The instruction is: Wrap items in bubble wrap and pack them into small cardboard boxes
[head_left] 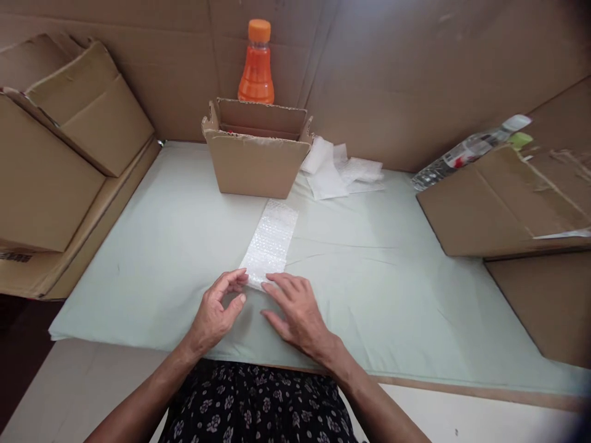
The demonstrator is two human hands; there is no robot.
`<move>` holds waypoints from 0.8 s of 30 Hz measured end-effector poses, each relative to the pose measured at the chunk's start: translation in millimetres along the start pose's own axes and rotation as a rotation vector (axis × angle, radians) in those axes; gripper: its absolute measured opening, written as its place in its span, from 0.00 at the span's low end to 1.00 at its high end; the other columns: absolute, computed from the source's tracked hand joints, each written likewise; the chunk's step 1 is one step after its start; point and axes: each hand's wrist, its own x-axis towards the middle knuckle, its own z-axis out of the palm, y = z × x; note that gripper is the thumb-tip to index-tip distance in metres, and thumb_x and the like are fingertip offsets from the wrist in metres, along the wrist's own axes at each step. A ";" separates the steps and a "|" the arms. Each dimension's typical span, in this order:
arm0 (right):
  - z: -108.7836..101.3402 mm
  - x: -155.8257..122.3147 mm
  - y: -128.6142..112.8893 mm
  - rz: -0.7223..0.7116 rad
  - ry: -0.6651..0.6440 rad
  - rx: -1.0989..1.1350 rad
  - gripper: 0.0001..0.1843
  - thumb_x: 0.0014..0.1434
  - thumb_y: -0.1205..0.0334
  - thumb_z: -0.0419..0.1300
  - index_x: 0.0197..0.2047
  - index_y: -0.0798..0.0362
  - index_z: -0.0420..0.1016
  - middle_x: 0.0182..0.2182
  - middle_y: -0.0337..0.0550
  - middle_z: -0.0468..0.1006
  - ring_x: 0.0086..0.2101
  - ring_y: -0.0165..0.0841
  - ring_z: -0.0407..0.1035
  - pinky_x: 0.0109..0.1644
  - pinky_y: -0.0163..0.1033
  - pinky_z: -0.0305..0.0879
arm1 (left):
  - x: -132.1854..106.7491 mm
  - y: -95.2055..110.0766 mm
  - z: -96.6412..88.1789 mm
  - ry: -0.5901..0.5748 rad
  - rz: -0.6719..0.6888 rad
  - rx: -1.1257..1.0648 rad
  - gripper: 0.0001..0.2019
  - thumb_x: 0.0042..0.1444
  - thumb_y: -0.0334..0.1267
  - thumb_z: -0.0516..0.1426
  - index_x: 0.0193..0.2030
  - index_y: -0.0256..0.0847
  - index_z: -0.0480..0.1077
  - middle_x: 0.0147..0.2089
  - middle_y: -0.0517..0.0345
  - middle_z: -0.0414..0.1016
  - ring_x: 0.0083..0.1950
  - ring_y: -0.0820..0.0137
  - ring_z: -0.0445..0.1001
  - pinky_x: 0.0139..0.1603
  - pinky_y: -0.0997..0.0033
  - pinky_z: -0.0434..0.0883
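A narrow strip of bubble wrap lies flat on the pale green cloth, running away from me toward a small cardboard box. At its near left corner is my left hand, fingertips touching or just over the edge, thumb held apart from the fingers. My right hand rests by the near right corner with its fingers stretched over the end of the strip and the thumb spread below. Neither hand grips anything that I can see. The fingers partly cover the near end of the wrap.
The small open cardboard box stands beyond the strip, with an orange bottle behind it. White wrap pieces lie to its right. Larger cardboard boxes flank the left; another box and a clear plastic bottle are right.
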 end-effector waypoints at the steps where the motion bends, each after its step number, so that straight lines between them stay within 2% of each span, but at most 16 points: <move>1: 5.5 2.7 -2.4 -0.005 -0.045 -0.017 0.23 0.63 0.60 0.61 0.61 0.50 0.71 0.60 0.55 0.74 0.57 0.50 0.68 0.56 0.58 0.67 | 1.4 -2.3 -0.7 0.018 0.103 0.140 0.20 0.60 0.34 0.57 0.59 0.44 0.72 0.55 0.48 0.78 0.56 0.58 0.76 0.59 0.52 0.74; 4: 20.5 12.8 -0.2 0.074 -0.057 -0.039 0.18 0.65 0.68 0.58 0.57 0.50 0.75 0.58 0.54 0.76 0.56 0.48 0.69 0.55 0.56 0.68 | 9.0 -11.7 -2.4 -0.004 0.380 0.483 0.26 0.58 0.28 0.55 0.64 0.46 0.69 0.62 0.49 0.74 0.68 0.54 0.66 0.67 0.46 0.66; 5: 22.8 15.0 1.9 0.100 -0.045 -0.020 0.17 0.66 0.69 0.56 0.56 0.49 0.76 0.55 0.52 0.79 0.55 0.46 0.71 0.54 0.55 0.68 | 11.5 -15.0 -2.7 -0.037 0.431 0.540 0.29 0.58 0.26 0.54 0.66 0.46 0.67 0.64 0.49 0.73 0.70 0.53 0.64 0.68 0.46 0.65; 7: 22.4 15.6 5.1 0.138 -0.040 0.058 0.16 0.67 0.69 0.55 0.53 0.48 0.78 0.50 0.49 0.82 0.50 0.42 0.74 0.54 0.53 0.69 | 14.6 -20.5 -3.1 -0.109 0.481 0.576 0.30 0.59 0.24 0.52 0.68 0.46 0.65 0.61 0.49 0.75 0.68 0.54 0.66 0.66 0.47 0.66; 9: 17.0 11.3 5.6 0.189 -0.060 0.183 0.15 0.67 0.67 0.55 0.52 0.47 0.79 0.46 0.45 0.84 0.47 0.40 0.76 0.53 0.49 0.71 | 14.6 -23.2 -3.2 -0.150 0.486 0.542 0.27 0.61 0.25 0.51 0.65 0.47 0.68 0.53 0.50 0.79 0.58 0.57 0.74 0.61 0.51 0.69; 12: 6.0 -0.2 2.5 0.262 -0.054 0.318 0.15 0.68 0.63 0.54 0.53 0.46 0.77 0.46 0.43 0.83 0.46 0.38 0.77 0.51 0.45 0.73 | 12.7 -21.8 -2.7 -0.162 0.397 0.446 0.21 0.64 0.31 0.53 0.62 0.46 0.71 0.47 0.52 0.81 0.46 0.62 0.76 0.51 0.59 0.72; 15: -2.4 -10.4 -1.7 0.258 0.095 0.165 0.16 0.68 0.61 0.55 0.57 0.48 0.74 0.53 0.50 0.79 0.52 0.42 0.74 0.53 0.49 0.71 | 16.8 -19.4 1.8 -0.127 0.281 0.436 0.20 0.64 0.36 0.55 0.62 0.44 0.71 0.43 0.52 0.80 0.41 0.63 0.76 0.45 0.62 0.73; 17: -4.2 -12.5 -3.4 0.196 0.119 0.033 0.17 0.67 0.62 0.57 0.57 0.48 0.74 0.55 0.53 0.77 0.53 0.46 0.72 0.53 0.53 0.69 | 23.2 -19.5 7.0 -0.091 0.267 0.490 0.19 0.64 0.37 0.55 0.61 0.44 0.72 0.39 0.53 0.79 0.38 0.63 0.75 0.45 0.61 0.72; 19: -2.6 -9.9 -3.0 0.101 0.023 -0.032 0.16 0.65 0.62 0.59 0.56 0.49 0.74 0.54 0.53 0.78 0.53 0.48 0.71 0.53 0.55 0.68 | 28.6 -20.2 11.7 -0.036 0.280 0.550 0.18 0.64 0.36 0.54 0.59 0.43 0.72 0.39 0.52 0.79 0.40 0.61 0.75 0.47 0.59 0.72; 21: 0.5 -4.1 -0.1 0.029 -0.070 -0.062 0.15 0.64 0.64 0.60 0.54 0.50 0.75 0.54 0.53 0.79 0.52 0.49 0.71 0.52 0.56 0.67 | 28.7 -19.7 12.7 0.028 0.312 0.584 0.18 0.63 0.34 0.54 0.60 0.43 0.72 0.45 0.49 0.78 0.47 0.59 0.75 0.51 0.57 0.72; 24: 1.4 3.0 6.1 0.052 -0.108 -0.010 0.13 0.67 0.67 0.56 0.53 0.52 0.76 0.49 0.50 0.82 0.47 0.44 0.73 0.51 0.53 0.68 | 16.3 -15.8 5.8 0.005 0.400 0.564 0.21 0.63 0.34 0.55 0.63 0.43 0.68 0.57 0.46 0.75 0.58 0.56 0.71 0.59 0.54 0.69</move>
